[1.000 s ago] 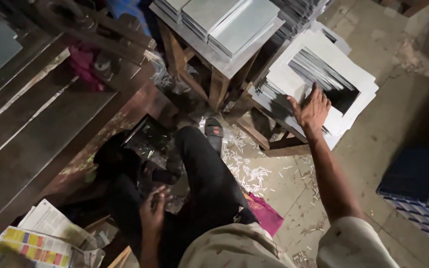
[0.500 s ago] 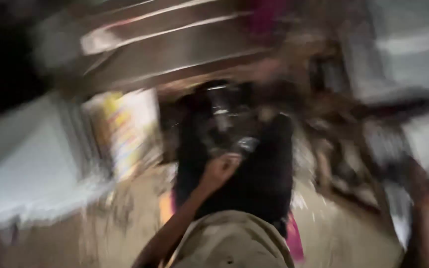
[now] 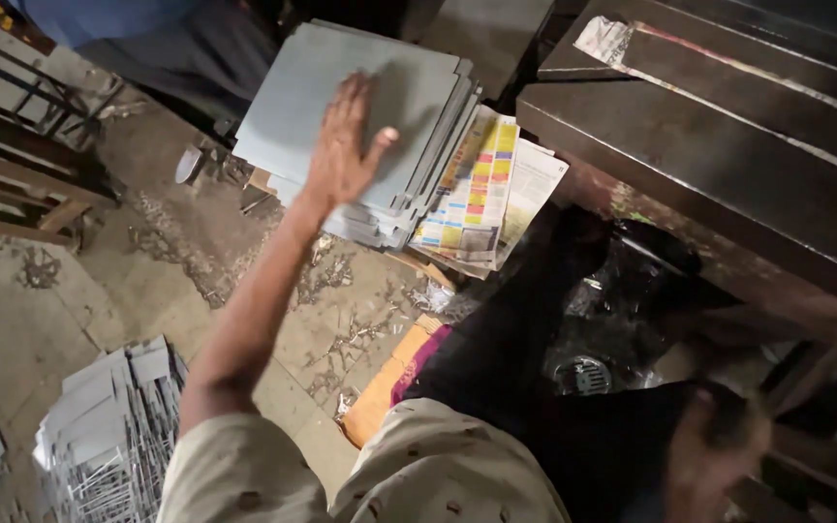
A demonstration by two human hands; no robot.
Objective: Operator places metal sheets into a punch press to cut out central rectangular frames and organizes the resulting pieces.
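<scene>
Stack: grey flat sheets (image 3: 360, 116), upper centre of frame, lying on newspaper (image 3: 481, 189).
Left hand (image 3: 346, 145): I am pressing it flat, fingers spread, on the top sheet; nothing lifted yet.
Right hand (image 3: 714, 450): lower right, blurred; I cannot tell its grip.
Elsewhere: pale cut sheets (image 3: 108, 426) are lying lower left.

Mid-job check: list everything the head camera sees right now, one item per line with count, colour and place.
grey sheets: one stack, grey, top centre, under the left hand
printed papers: several, multicoloured, under the stack's right edge
dark bench: one, dark brown, top right
pale cut sheets: one pile, whitish grey, floor at bottom left
wooden frame: one, dark, far left
cushion: one, orange and pink, floor centre
left hand: flat on the stack, fingers spread
right hand: blurred, bottom right, grip unclear
</scene>
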